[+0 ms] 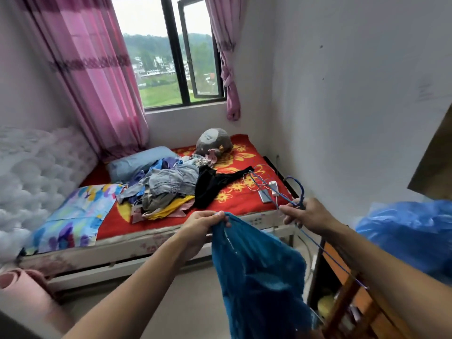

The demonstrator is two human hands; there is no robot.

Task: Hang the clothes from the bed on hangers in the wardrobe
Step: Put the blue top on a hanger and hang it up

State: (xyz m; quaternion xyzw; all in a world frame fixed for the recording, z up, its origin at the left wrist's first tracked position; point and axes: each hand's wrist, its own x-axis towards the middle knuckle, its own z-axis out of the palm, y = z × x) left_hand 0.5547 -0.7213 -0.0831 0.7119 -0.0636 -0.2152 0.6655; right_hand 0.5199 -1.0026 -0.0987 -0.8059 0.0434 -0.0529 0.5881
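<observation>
My left hand [204, 223] grips the top edge of a blue garment [256, 272] that hangs down in front of me. Off to its right, my right hand [308, 214] is closed around a thin blue wire hanger [299, 189], whose hook rises above my fingers and whose wire runs down to the lower right. A heap of mixed clothes [166, 189] lies in the middle of the bed [244, 192], with a black garment [210, 184] beside it. The wardrobe is not clearly in view.
A phone and a charger with white cables [267, 192] lie on the red floral sheet near the bed's right edge. Pillows [137, 162] and a plush toy [214, 140] sit by the window. A wooden chair [352, 307] and a blue plastic bag [411, 231] stand at the right.
</observation>
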